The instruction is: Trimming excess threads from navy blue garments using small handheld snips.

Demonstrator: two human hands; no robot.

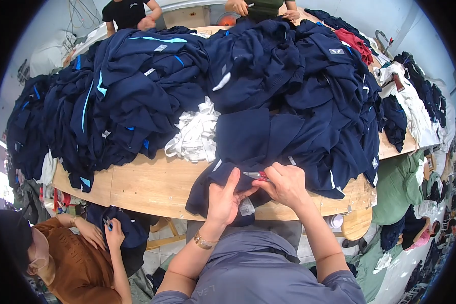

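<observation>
A navy garment lies over the near edge of the table, part of it hanging toward me. My left hand holds it, thumb raised along the cloth and fingers reaching to the right; the fabric partly hides its grip. Just below those fingers a white label shows on the garment. In my right hand is a pair of small red-handled thread snips, blades pointing left over the cloth, close to my left thumb. Whether the blades touch any thread is too small to tell.
Large heaps of navy garments cover the wooden table. A bundle of white strips sits left of my work. A co-worker in brown handles dark cloth at lower left; two more people stand across the table. A stool is at right.
</observation>
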